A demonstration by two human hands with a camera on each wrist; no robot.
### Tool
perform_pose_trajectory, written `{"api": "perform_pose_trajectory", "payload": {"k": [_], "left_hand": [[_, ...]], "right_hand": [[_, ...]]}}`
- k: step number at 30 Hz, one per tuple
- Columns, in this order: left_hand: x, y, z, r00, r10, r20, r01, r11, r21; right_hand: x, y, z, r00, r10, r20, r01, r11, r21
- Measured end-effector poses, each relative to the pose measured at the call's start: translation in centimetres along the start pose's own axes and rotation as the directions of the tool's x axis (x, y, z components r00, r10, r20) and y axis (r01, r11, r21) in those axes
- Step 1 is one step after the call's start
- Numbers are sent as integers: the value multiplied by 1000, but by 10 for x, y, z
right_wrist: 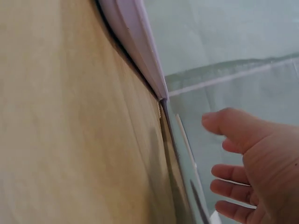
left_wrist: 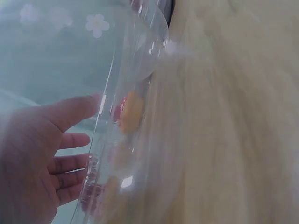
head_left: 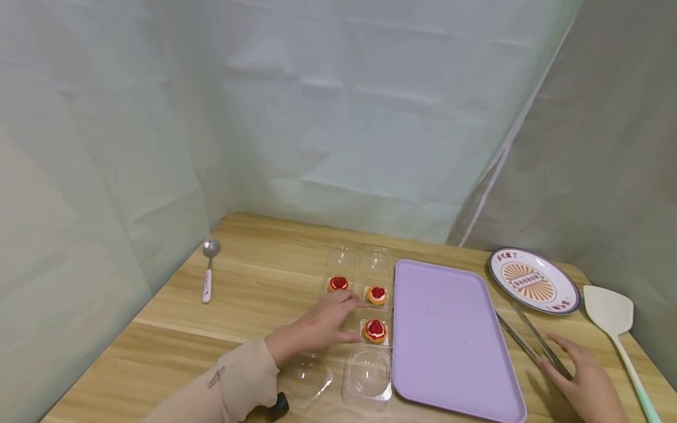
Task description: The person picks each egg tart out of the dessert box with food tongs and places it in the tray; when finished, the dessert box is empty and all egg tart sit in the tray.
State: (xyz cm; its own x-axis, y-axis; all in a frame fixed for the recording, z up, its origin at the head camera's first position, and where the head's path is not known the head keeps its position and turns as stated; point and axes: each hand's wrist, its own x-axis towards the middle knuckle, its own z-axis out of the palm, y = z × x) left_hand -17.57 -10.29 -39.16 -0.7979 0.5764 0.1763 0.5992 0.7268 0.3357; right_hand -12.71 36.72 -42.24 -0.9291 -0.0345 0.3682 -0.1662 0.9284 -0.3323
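On the table (head_left: pixel 174 346), the left hand (head_left: pixel 328 324) is hovering over the clear plastic container (head_left: pixel 368 376), which is lying just beside the purple tray (head_left: pixel 455 341), at 9 o'clock from it. Its thumb is standing apart from the loosely bent fingers, leaving a roomy gap, and the hand is gripping nothing that shows; whether a fingertip is touching the nearest tart (head_left: pixel 375 331) the views aren't telling. That tart is sitting in its own compartment, with a second tart (head_left: pixel 376 295) at 12 o'clock from it and a third tart (head_left: pixel 339 284) at 11, the compartments probably keeping the soft toppings from rubbing. The clear domes at both ends are presumably lying folded back, leaving the tarts reachable from above. Over at 4 o'clock from the tray, the right hand (head_left: pixel 587 379) is spreading thumb and fingers around the near end of the metal tongs (head_left: pixel 539 338), wide and not gripping; contact isn't showing clearly. Those tongs are pointing toward 11 o'clock, handily placed, it seems, beside the tray. The plate (head_left: pixel 534 281) is resting at 2 o'clock, the turner (head_left: pixel 608 308) at 3, the spoon (head_left: pixel 208 273) well apart toward 9.
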Motion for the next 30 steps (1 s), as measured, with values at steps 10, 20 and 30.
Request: {"api": "perform_pose_trajectory", "payload": {"k": [10, 20, 30], "left_hand": [[2, -4, 5, 1000, -10, -2, 10, 1000, 2], [2, -8, 9, 1000, 8, -5, -8, 1000, 15], [2, -9, 12, 1000, -2, -4, 2, 1000, 3]], "right_hand": [[-2, 12, 5, 999, 34, 10, -34, 998, -45], [-2, 16, 12, 997, 49, 56, -45, 997, -60], [-3, 14, 9, 997, 61, 57, -55, 995, -87]]}}
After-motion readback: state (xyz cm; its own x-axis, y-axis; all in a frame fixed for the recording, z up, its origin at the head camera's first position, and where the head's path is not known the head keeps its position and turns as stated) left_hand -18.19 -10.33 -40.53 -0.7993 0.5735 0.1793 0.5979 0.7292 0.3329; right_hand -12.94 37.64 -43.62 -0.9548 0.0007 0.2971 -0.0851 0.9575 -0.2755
